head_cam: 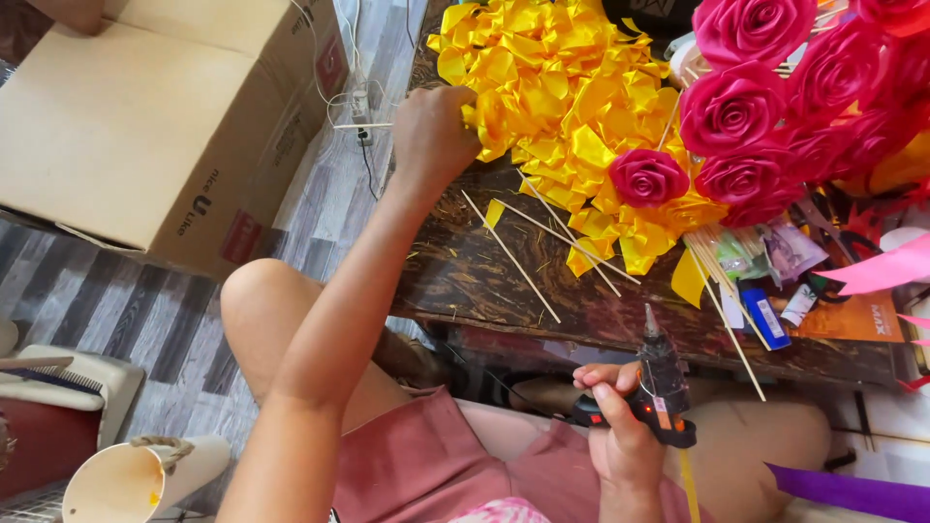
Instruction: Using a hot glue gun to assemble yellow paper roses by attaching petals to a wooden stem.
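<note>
My left hand (431, 131) reaches out over the dark wooden table (465, 276) and grips a folded yellow ribbon piece at the edge of a big heap of yellow ribbon pieces (557, 97). My right hand (620, 426) is near my lap, closed around a black and orange hot glue gun (659, 383) whose nozzle points up toward the table. Several thin wooden skewers (542, 247) lie loose on the table between the two hands. Finished pink ribbon roses (751, 107) are bunched at the upper right.
A large cardboard box (155, 116) stands on the striped floor at the left. White cables and a plug (358, 97) lie beside the table. Scissors, tubes and paper scraps (804, 281) crowd the right end. A cream bucket (136, 479) sits lower left; a purple ribbon (852, 494) lower right.
</note>
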